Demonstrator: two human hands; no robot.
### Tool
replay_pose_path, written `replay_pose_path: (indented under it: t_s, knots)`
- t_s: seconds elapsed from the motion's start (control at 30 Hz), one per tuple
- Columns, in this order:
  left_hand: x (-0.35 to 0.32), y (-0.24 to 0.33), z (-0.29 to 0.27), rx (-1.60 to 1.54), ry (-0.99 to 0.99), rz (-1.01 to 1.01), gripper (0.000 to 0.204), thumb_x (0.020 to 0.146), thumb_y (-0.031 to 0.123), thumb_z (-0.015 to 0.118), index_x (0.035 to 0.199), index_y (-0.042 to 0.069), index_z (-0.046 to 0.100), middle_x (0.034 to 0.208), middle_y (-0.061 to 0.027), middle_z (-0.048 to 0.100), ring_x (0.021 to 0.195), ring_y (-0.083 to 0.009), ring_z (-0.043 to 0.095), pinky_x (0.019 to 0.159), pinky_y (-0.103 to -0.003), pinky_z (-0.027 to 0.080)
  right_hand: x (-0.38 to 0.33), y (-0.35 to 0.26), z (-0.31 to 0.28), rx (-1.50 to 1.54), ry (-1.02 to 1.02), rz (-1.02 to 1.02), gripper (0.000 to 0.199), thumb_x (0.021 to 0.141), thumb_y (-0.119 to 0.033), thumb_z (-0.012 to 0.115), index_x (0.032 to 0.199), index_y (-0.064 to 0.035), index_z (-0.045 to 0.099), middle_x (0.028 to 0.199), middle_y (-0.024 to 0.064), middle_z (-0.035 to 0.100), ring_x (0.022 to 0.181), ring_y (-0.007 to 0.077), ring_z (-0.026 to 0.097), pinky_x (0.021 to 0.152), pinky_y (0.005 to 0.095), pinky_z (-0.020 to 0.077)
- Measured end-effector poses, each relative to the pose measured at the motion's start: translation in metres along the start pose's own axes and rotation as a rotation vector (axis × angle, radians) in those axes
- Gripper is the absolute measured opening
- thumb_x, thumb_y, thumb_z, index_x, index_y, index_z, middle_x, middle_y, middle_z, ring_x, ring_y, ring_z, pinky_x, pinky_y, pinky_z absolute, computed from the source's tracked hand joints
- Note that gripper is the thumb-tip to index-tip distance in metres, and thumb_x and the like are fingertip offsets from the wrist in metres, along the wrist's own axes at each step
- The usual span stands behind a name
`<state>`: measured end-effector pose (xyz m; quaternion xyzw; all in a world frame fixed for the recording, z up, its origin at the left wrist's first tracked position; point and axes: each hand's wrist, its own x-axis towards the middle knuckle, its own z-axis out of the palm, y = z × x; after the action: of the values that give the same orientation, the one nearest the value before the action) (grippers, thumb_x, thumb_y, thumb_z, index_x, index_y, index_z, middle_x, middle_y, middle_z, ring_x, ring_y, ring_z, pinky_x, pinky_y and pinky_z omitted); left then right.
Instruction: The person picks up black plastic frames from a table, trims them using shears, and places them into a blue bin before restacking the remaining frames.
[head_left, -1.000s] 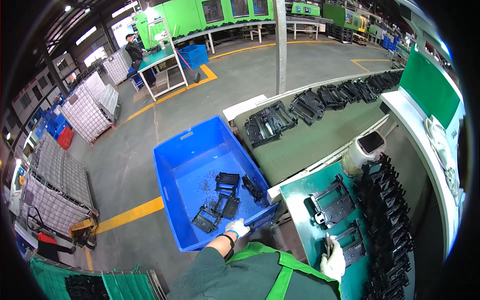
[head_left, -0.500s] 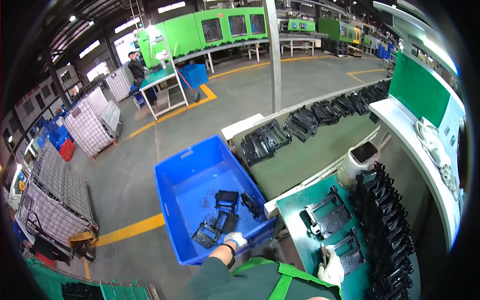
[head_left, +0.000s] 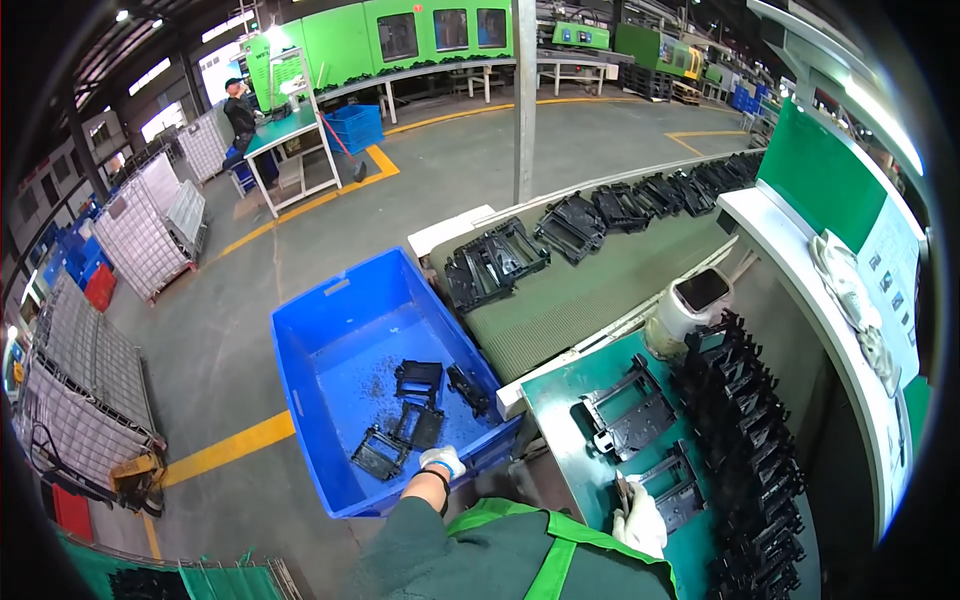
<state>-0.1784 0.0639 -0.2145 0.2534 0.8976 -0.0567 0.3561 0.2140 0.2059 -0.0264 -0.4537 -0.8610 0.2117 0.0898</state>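
My left hand [head_left: 441,460], in a white glove, is at the near rim of a blue plastic crate [head_left: 330,330] on the floor. It is too small in the picture to tell whether its fingers grip the rim. Inside the crate lie several black plastic frame parts [head_left: 418,378]. My right hand [head_left: 640,520], also gloved, rests on the green worktable [head_left: 555,400] with its fingers closed around what looks like a small thin tool. Just beyond that hand lies a black moulded part [head_left: 672,488], with a second part [head_left: 630,412] farther up the table.
A conveyor belt [head_left: 590,290] carrying black parts runs up to the right. A tall row of stacked black parts [head_left: 745,420] and a white container [head_left: 690,300] stand on the table. Wire cages [head_left: 150,220] stand at the left. Another person [head_left: 240,120] works at a far table.
My head has tilted, so the whole scene sits a little differently in view. My left hand stays at the crate's near rim and my right hand stays on the table.
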Motion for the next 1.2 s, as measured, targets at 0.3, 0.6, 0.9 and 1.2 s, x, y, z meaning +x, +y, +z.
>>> replay_pose_path:
  t_s: [0.3,0.6,0.9,1.2]
  knots:
    - [-0.021,0.006,0.017,-0.073,0.113,0.024,0.059,0.084,0.045,0.067,0.132,0.010,0.065,0.133,-0.0187,0.068,0.125,-0.0354,0.064,0.105,-0.047,0.050,-0.003,-0.002,-0.004,-0.004,0.032,0.002,0.061,0.086,-0.012,0.069,0.144,-0.0092,0.048,0.108,0.0209,0.063,0.099,0.0393,0.066,0.085,0.0484,0.0523]
    - [-0.025,-0.001,0.026,-0.103,0.172,0.038,0.061,0.086,0.049,0.067,0.131,0.009,0.062,0.134,-0.0195,0.066,0.125,-0.0374,0.062,0.105,-0.047,0.049,-0.004,-0.001,0.002,0.019,0.067,-0.019,0.059,0.089,-0.010,0.065,0.145,-0.0091,0.048,0.116,0.0226,0.063,0.102,0.0413,0.065,0.089,0.0479,0.0523]
    - [-0.024,-0.007,0.035,-0.111,0.272,0.091,0.062,0.086,0.048,0.062,0.130,0.006,0.060,0.126,-0.0261,0.068,0.116,-0.0403,0.066,0.100,-0.050,0.052,-0.001,-0.006,0.000,-0.062,0.022,0.028,0.058,0.089,-0.014,0.068,0.143,-0.0100,0.048,0.107,0.0210,0.062,0.096,0.0390,0.066,0.084,0.0493,0.0525]
    - [-0.012,-0.002,-0.011,-0.015,0.160,0.126,0.044,0.089,0.043,0.060,0.113,0.008,0.073,0.115,-0.0196,0.074,0.111,-0.0380,0.069,0.097,-0.048,0.054,0.003,-0.004,0.005,-0.051,0.034,0.039,0.058,0.089,-0.011,0.067,0.144,-0.0117,0.048,0.108,0.0214,0.063,0.098,0.0407,0.066,0.085,0.0493,0.0525]
